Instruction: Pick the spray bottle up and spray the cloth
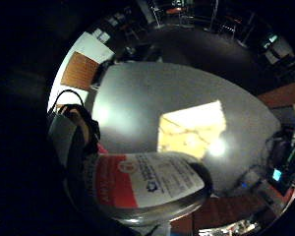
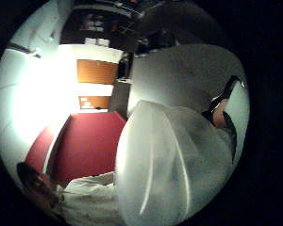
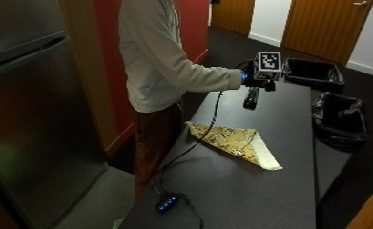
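1. The person in a pale long-sleeved top (image 3: 164, 62) stands at the left edge of the dark grey bench (image 3: 256, 191), right arm stretched out over it.
2. The black-gloved right hand (image 3: 254, 82) is curled round the dark spray bottle with a white and red label (image 3: 251, 98), holding it in the air above the far part of the bench, its body hanging below the hand.
3. In the little finger side palm view the bottle's label fills the area next to the palm; the thumb side view shows its translucent body close up.
4. The folded yellow patterned cloth (image 3: 233, 142) lies flat on the bench, below and nearer than the bottle, well apart from the hand.
5. Two black-lined bins (image 3: 338, 112) stand beyond the bench's far right side.
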A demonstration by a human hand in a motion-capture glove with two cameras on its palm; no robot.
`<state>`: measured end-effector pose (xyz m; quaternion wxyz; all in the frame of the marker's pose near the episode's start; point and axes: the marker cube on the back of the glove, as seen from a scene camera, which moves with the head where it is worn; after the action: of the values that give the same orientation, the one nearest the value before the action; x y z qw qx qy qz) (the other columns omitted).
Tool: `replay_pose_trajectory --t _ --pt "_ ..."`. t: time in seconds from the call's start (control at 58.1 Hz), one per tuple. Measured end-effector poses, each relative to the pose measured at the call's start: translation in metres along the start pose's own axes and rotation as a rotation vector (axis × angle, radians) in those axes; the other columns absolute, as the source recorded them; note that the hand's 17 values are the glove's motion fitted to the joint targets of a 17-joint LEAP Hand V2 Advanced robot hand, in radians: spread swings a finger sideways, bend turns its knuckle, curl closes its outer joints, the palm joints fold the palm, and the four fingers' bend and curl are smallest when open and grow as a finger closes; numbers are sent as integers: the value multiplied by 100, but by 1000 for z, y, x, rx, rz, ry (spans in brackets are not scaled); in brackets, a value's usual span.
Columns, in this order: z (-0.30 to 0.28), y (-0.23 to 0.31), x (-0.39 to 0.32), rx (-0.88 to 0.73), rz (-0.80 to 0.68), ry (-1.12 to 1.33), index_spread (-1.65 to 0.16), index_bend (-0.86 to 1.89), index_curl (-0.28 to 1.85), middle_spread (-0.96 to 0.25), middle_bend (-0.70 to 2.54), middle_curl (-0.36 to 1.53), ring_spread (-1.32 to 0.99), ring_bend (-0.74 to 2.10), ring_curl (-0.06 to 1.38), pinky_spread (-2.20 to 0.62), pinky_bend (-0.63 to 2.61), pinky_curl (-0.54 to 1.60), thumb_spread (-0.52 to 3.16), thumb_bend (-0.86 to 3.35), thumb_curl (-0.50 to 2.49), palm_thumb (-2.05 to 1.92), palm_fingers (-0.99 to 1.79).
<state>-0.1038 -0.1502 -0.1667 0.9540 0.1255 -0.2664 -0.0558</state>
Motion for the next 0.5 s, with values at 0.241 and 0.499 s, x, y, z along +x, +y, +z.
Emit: replay_pose_trajectory --t 0.241,0.499 --pt "31 -16 -16 156 -83 -357 -17 36 53 -15 57 49 -20 60 45 -24 38 38 24 -4 79 94 138" --pt "108 -33 -9 232 -46 -479 -17 36 54 -15 56 49 -20 60 45 -24 38 38 24 -4 79 94 138"
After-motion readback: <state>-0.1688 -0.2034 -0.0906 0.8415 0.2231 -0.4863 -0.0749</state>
